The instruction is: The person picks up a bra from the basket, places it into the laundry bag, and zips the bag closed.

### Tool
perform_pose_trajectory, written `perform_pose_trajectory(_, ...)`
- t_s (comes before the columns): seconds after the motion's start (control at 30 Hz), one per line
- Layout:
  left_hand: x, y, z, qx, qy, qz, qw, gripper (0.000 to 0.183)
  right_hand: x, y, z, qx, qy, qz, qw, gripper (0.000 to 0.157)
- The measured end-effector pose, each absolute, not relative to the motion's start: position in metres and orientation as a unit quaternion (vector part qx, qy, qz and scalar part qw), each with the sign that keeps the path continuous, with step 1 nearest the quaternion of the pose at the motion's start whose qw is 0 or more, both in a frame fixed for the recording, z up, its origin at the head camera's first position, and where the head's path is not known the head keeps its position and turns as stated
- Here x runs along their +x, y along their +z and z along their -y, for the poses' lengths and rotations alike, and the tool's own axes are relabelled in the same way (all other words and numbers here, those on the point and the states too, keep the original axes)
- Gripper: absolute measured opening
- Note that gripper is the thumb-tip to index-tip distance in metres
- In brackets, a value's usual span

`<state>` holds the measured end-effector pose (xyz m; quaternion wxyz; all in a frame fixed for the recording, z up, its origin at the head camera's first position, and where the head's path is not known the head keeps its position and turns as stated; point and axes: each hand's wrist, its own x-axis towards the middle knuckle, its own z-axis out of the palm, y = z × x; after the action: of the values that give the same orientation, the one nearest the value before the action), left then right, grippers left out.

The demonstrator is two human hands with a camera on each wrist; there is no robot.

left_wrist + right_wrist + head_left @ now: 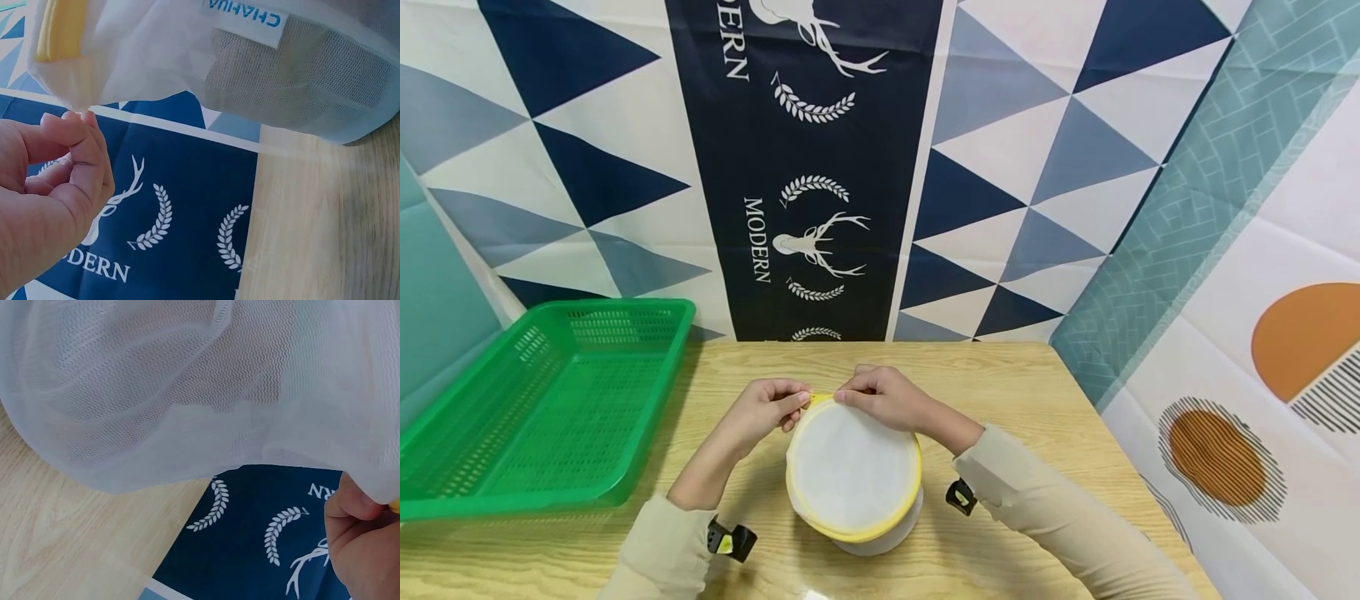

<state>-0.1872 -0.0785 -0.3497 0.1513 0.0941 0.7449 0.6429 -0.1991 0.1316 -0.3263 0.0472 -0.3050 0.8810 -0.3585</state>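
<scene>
A round white mesh laundry bag (pixel 853 467) with yellow trim (pixel 859 536) is held up over the wooden table, its flat round end facing the head camera. At its far edge my left hand (pixel 767 412) pinches the yellow trim between thumb and fingers. Close beside it, my right hand (pixel 887 398) grips the same edge with thumb and curled fingers. The left wrist view shows the mesh side with a white label (pixel 250 22) reading CHAHUA, and a yellow strip (pixel 61 31) above the fingertips. Fabric covers part of the right fingers in the right wrist view.
A large green plastic basket (pixel 658 400) stands on the left of the wooden table (pixel 1000 375). Behind the table hangs a patterned cloth (pixel 820 158) with triangles and deer heads. Another patterned cloth (pixel 1210 350) borders the right side.
</scene>
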Motion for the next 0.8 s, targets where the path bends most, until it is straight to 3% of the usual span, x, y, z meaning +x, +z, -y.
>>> perform_pose_trajectory(0.8, -0.1896, -0.3481, 0.0694, 0.112, 0.650, -0.738, 0.143, 0.025, -0.2000, -0.3213, -0.1348, -0.310, -0.334, -0.888, 0.060, 0.018)
